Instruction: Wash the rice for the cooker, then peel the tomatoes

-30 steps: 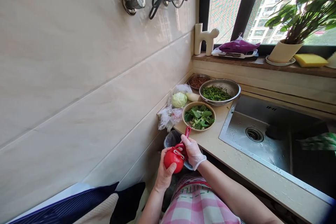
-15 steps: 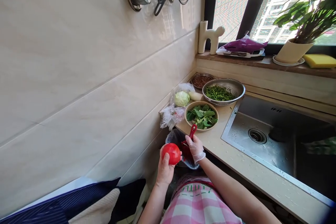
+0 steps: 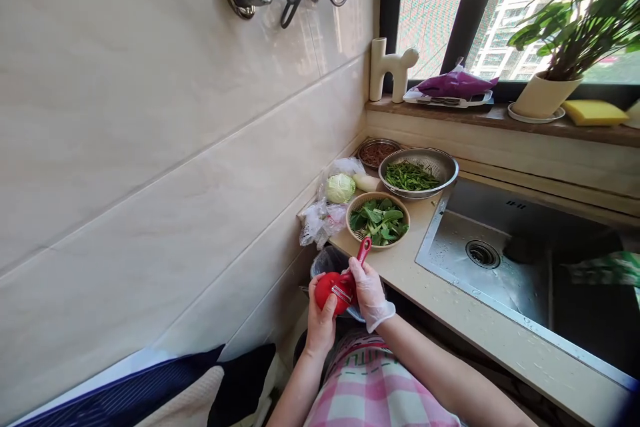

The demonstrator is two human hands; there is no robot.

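A smooth red tomato [image 3: 325,288] rests in my bare left hand [image 3: 321,325], whose fingers wrap its left side with the thumb in front. My right hand [image 3: 369,292], in a clear disposable glove, is closed round a red peeler [image 3: 365,251], its handle end pointing up and away. The peeler's metal blade lies against the tomato's right side. Both hands are over a bin [image 3: 327,260] lined with a clear bag, just off the counter's edge. The hands and the tomato hide much of the bin.
On the counter [image 3: 400,265] stand a basket of leafy greens [image 3: 379,219], a steel colander of green vegetables [image 3: 419,173], a bowl of brown bits [image 3: 377,153] and a cabbage [image 3: 341,188] beside plastic bags [image 3: 320,221]. A steel sink [image 3: 505,280] lies to the right.
My right hand has brought the peeler from beside the tomato onto its surface. The tomato has shifted slightly right, and the whole view has turned a little.
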